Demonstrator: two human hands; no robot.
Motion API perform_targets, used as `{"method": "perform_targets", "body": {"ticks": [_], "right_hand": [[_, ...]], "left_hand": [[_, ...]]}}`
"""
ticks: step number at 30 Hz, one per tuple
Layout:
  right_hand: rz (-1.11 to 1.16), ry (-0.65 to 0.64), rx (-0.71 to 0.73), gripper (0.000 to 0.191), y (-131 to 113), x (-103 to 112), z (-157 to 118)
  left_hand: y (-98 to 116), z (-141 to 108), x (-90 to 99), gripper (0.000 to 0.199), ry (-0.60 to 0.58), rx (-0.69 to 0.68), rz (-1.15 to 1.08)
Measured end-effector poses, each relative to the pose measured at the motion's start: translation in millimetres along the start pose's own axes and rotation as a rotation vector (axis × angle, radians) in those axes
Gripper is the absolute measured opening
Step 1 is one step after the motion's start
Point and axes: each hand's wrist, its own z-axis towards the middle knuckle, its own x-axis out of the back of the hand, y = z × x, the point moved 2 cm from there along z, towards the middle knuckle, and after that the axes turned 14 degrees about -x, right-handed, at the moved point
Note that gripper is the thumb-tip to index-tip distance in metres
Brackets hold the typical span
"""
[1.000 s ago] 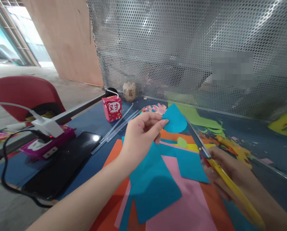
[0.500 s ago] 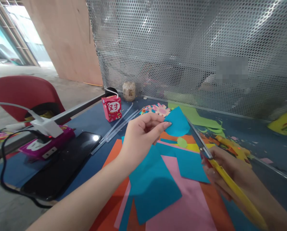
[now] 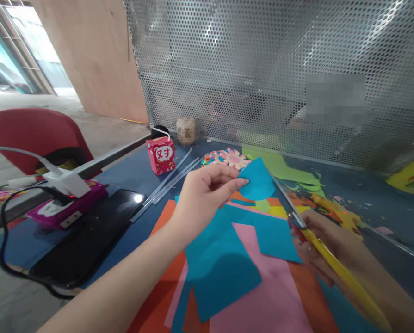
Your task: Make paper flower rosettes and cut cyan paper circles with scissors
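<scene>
Between thumb and fingers, my left hand (image 3: 210, 185) pinches a small blue paper piece (image 3: 258, 181) with a pointed top and rounded lower edge. My right hand (image 3: 326, 245) grips yellow-handled scissors (image 3: 299, 217), whose blades point up and left beside the right edge of that piece. Whether the blades touch the paper I cannot tell. Below lie a large blue paper sheet (image 3: 224, 268), a smaller blue piece (image 3: 278, 238), pink paper (image 3: 262, 300) and orange paper (image 3: 160, 263). A small green paper cutout (image 3: 262, 206) sits just under the held piece.
To the left are a black phone (image 3: 89, 236), a purple power strip (image 3: 68, 208) with plugs, and clear glue sticks (image 3: 172, 182). Behind stand a red drink box (image 3: 161, 156), a jar (image 3: 186, 131) and paper flowers (image 3: 232, 158). An orange glue gun (image 3: 336, 215) lies right, before a perforated metal screen (image 3: 227, 69).
The blue piece in my left hand has shifted slightly down and right, its tip turned a little. The scissors' handle has swung slightly lower at the right.
</scene>
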Motion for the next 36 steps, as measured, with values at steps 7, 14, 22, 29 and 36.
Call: {"method": "perform_targets", "body": {"ticks": [7,14,22,29,36], "right_hand": [[-0.092,0.007,-0.052,0.018,-8,6,-4],[0.038,-0.106,-0.143,0.023,1,5,-1],[0.131,-0.094,-0.144,0.02,5,5,0],[0.063,-0.064,-0.077,0.022,1,2,1],[0.069,-0.055,-0.042,0.015,2,-1,2]], "left_hand": [[1,0,0.5,0.011,0.009,0.008,-0.008],[4,4,0.9,0.007,0.04,0.042,-0.04],[0,-1,-5.2,0.024,-0.062,0.239,-0.203],[-3,0,-2.0,0.018,0.016,0.146,-0.201],[-3,-2,-6.3,0.018,-0.022,0.191,-0.207]]}}
